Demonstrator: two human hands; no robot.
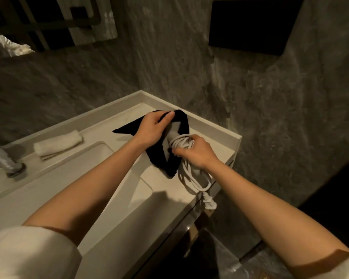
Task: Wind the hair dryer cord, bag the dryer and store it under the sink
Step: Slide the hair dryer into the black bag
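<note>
Nearest, cord (191, 178) dangling limp off the surface (214, 146) edge beside the sink (101, 178). Right hand (195, 154) fingers closed on coils around the dryer (174, 130) handle. Beyond, left hand (151, 129) pinching the bag (181, 121) mouth. Probably light, floppy; best gripped at the handle.

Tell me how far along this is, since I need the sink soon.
Mostly done: the cord is coiled round the dryer, though loops trail off the counter. In hand: the left hand holds the black bag open while the right hand pushes the dryer in. Left: finish bagging, store under the sink.
</note>
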